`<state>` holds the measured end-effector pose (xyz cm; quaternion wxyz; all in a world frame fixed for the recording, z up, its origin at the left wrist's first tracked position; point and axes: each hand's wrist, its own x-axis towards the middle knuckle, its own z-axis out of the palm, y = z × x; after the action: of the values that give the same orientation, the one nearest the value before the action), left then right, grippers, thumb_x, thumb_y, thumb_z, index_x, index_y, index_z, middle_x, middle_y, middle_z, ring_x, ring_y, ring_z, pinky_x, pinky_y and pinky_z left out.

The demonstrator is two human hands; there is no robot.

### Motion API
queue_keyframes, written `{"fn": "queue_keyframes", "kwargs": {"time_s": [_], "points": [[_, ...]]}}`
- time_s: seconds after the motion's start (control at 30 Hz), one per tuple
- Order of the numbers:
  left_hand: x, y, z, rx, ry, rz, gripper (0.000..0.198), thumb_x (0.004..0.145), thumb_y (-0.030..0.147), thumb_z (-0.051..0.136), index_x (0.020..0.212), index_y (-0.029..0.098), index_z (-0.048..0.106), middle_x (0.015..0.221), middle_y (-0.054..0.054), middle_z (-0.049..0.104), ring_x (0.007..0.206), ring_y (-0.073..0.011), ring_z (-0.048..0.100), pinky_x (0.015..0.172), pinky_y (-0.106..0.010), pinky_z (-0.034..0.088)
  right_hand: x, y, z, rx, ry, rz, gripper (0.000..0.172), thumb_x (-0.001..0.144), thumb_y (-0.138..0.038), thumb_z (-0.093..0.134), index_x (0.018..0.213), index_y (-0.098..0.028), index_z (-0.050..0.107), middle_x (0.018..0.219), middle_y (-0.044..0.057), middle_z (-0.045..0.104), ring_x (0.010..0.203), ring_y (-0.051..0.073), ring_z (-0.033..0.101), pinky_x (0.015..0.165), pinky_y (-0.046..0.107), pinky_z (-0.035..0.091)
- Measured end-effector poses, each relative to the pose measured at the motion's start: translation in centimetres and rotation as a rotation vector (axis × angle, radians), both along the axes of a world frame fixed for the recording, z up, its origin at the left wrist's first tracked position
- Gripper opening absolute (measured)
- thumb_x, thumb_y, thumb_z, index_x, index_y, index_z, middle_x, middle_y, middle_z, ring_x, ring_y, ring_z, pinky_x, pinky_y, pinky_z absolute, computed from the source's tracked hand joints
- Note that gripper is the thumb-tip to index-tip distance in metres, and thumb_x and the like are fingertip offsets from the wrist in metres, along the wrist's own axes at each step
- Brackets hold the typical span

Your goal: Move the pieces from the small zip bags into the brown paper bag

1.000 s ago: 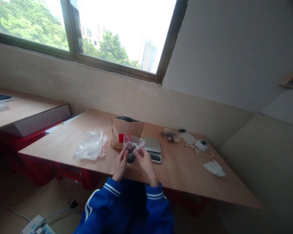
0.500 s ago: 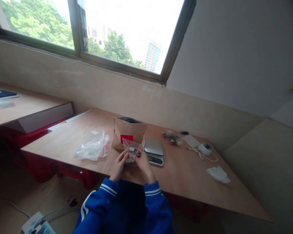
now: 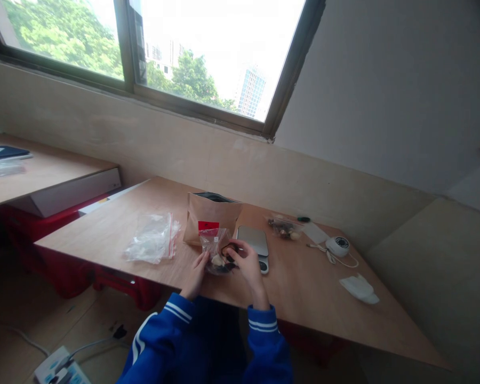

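A clear plastic zip bag [image 3: 215, 242] stands near the front edge of the table, with dark, brown and pale lumpy pieces [image 3: 217, 261] in its lower part. My left hand [image 3: 196, 274] is closed on the bag's left side, thumb toward me. From the right, my right hand [image 3: 248, 264] pinches the bag's upper right side beside a dark and brown piece; whether that piece is inside the bag is unclear. Just behind stands a brown paper pouch [image 3: 196, 213] with a red label and an open top. A kitchen scale [image 3: 253, 240] is partly covered by my right hand.
Flat clear zip bags [image 3: 150, 240] lie to the left. Toward the back right are another filled bag [image 3: 284, 228], a green-capped item [image 3: 303, 219], a white dome camera [image 3: 336, 246] with its cable and a crumpled white tissue [image 3: 359, 289]. A power strip [image 3: 62, 367] is on the floor.
My right hand has moved slightly up and right along the bag, now covering part of the scale's display. The bag looks wider and its pieces show more. My left hand stays at its left side.
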<state>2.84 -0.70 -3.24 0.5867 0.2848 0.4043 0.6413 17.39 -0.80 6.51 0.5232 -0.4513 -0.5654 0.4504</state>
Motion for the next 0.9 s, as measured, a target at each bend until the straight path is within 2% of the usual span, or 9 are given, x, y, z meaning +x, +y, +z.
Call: {"fn": "queue_keyframes", "kwargs": {"time_s": [0.27, 0.4, 0.63, 0.73, 0.9], "points": [[0.0, -0.5, 1.1, -0.014, -0.104, -0.020, 0.046, 0.065, 0.050, 0.071, 0.096, 0.015, 0.069, 0.103, -0.011, 0.072, 0.102, -0.0297, 0.064, 0.092, -0.043, 0.048, -0.4, -0.1, 1.4, 0.060, 0.085, -0.081, 0.035, 0.071, -0.036, 0.072, 0.099, -0.017, 0.067, 0.100, 0.008, 0.070, 0.085, 0.019, 0.065, 0.078, 0.032, 0.052], [-0.1, -0.8, 1.9, -0.020, -0.153, -0.044, 0.045, 0.065, 0.050, 0.071, 0.094, 0.015, 0.070, 0.100, -0.011, 0.073, 0.100, -0.0294, 0.064, 0.094, -0.043, 0.046, -0.7, -0.2, 2.0, 0.054, 0.085, -0.071, 0.037, 0.069, -0.038, 0.073, 0.098, -0.016, 0.067, 0.097, 0.008, 0.070, 0.084, 0.020, 0.065, 0.077, 0.033, 0.052], [-0.4, -0.8, 1.5, -0.041, -0.131, -0.028, 0.045, 0.064, 0.049, 0.072, 0.092, 0.014, 0.069, 0.102, -0.010, 0.072, 0.101, -0.0287, 0.063, 0.089, -0.040, 0.048, -0.3, -0.2, 2.6, 0.043, 0.247, -0.099, 0.039, 0.068, -0.037, 0.075, 0.101, -0.017, 0.066, 0.098, 0.008, 0.070, 0.087, 0.020, 0.066, 0.079, 0.034, 0.052], [-0.5, -0.7, 1.1, -0.042, -0.116, -0.024, 0.042, 0.064, 0.049, 0.071, 0.090, 0.016, 0.070, 0.098, -0.010, 0.072, 0.098, -0.0283, 0.064, 0.086, -0.039, 0.049, 0.2, 0.5, 4.7, 0.070, 0.348, -0.124, 0.042, 0.067, -0.037, 0.076, 0.103, -0.019, 0.066, 0.097, 0.007, 0.070, 0.088, 0.020, 0.066, 0.079, 0.033, 0.053], [-0.4, -0.6, 1.1, -0.040, -0.101, -0.028, 0.039, 0.068, 0.049, 0.068, 0.090, 0.016, 0.069, 0.096, -0.010, 0.072, 0.096, -0.0280, 0.065, 0.090, -0.042, 0.047, -0.6, 3.2, 10.7, 0.227, 0.354, -0.109, 0.045, 0.065, -0.038, 0.076, 0.104, -0.019, 0.065, 0.099, 0.005, 0.069, 0.088, 0.018, 0.066, 0.079, 0.031, 0.053]]}}
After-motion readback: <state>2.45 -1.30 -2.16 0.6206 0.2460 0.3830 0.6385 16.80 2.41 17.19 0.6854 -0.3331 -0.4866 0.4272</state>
